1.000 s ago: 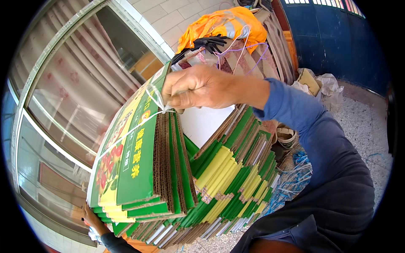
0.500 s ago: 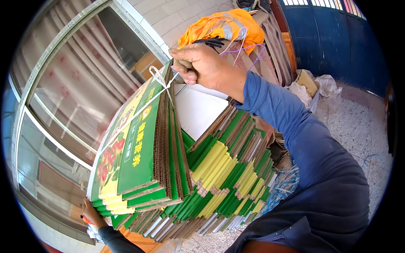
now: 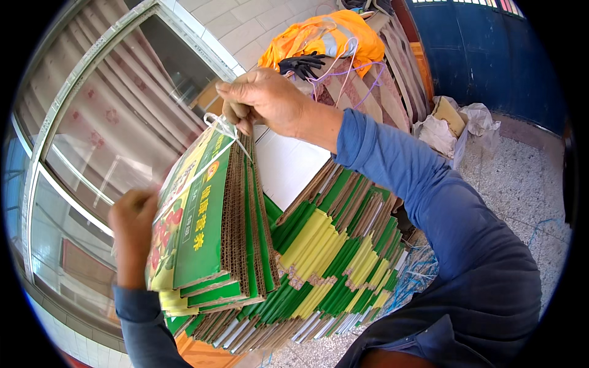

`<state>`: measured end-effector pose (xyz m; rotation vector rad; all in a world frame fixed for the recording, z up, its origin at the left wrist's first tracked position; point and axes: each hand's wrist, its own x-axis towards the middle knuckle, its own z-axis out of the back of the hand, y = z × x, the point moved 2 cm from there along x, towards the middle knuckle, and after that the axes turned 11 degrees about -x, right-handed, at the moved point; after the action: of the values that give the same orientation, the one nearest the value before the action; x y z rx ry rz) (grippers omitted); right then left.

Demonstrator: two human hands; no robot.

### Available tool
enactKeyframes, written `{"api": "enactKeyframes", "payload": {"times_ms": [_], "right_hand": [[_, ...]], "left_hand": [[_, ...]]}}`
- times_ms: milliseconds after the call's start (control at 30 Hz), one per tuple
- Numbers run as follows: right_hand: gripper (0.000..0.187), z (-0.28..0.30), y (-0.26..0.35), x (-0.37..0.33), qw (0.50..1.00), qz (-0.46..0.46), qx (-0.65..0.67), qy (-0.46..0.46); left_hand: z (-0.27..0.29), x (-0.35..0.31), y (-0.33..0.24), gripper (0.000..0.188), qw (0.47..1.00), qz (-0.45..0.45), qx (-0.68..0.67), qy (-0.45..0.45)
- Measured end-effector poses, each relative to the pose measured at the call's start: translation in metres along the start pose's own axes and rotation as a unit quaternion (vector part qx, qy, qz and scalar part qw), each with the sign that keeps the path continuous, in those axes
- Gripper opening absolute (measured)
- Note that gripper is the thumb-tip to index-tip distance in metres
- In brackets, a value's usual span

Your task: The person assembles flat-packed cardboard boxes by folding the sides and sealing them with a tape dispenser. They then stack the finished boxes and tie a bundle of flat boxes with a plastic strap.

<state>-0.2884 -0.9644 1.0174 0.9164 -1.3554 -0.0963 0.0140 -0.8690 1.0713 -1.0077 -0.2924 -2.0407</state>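
A tied bundle of flattened green-and-yellow cardboard boxes leans on top of a bigger stack of folded cardboard. White string crosses the bundle and is knotted with loops near its upper corner. Just above the knot, my right hand is closed, its fingers curled and pinching the string. My left hand is beside the bundle's left edge, smeared by motion, so its fingers cannot be read. A pale cardboard sheet lies on the stack behind the bundle.
Left of the stack is a glazed window frame with a curtain behind it. Farther back are an orange garment, black gloves and thin pink and purple loops. At right are plastic bags, a blue door and blue strands.
My left hand has risen from the bundle's lower left corner to its left side. My right hand has moved left and slightly down, closer to the knot.
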Motion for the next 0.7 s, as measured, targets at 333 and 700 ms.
{"api": "enactKeyframes", "payload": {"times_ms": [333, 700], "right_hand": [[0.044, 0.000, -0.010, 0.000, 0.992, -0.016, 0.108, -0.059], [0.034, 0.020, -0.037, -0.002, 0.959, -0.095, 0.236, -0.126]], "left_hand": [[-0.139, 0.076, -0.091, 0.031, 0.966, -0.085, 0.218, 0.110], [-0.131, 0.089, -0.066, 0.030, 0.972, 0.076, -0.075, 0.207]]}}
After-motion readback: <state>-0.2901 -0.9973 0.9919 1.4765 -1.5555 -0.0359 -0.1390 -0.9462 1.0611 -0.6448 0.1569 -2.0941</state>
